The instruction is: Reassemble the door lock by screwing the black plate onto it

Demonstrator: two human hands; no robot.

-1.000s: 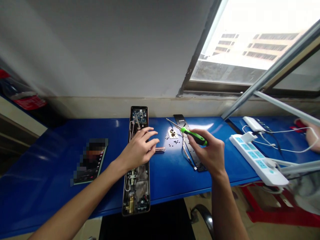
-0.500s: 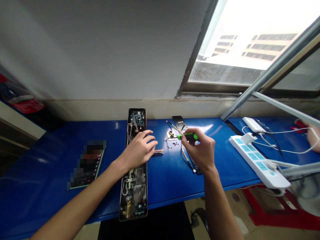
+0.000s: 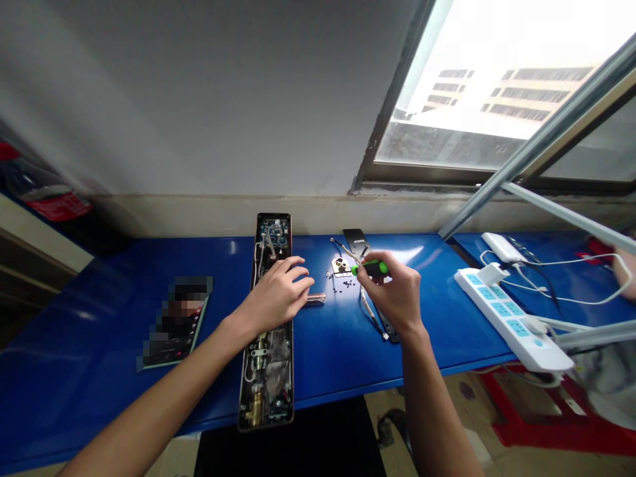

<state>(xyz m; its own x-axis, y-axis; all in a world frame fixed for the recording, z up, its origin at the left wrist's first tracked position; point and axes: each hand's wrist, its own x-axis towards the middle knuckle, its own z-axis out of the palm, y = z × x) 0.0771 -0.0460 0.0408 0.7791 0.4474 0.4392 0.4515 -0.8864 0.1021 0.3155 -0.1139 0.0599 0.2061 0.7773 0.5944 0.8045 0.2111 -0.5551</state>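
Over the middle of a long, open, dark case point(image 3: 273, 358) lies my left hand point(image 3: 278, 291), fingers loosely bent and apart. Its underside is hidden, so I cannot tell how firmly it touches the case. A copper-coloured rod-like part point(image 3: 316, 299) shows just beside the fingertips. My right hand point(image 3: 395, 285) is closed around a black and green screwdriver point(image 3: 372, 268), held nearly level and pointing left. Near its green end lie a small white plate point(image 3: 341, 267) and several tiny dark screws point(image 3: 349, 283). A braided cable point(image 3: 368, 308) and a dark panel point(image 3: 355, 244) lie partly behind the right hand.
A phone or tablet point(image 3: 181, 321), partly pixelated, lies left on the blue table point(image 3: 318, 377). At right are a white power strip point(image 3: 511, 318), white cables and a metal frame post point(image 3: 477, 199). A bottle point(image 3: 44, 192) stands far left; another person's hand point(image 3: 627, 268) shows at the right edge.
My right hand and the screwdriver have shifted slightly left. My left hand stays in nearly the same place on the case. The view has moved a little.
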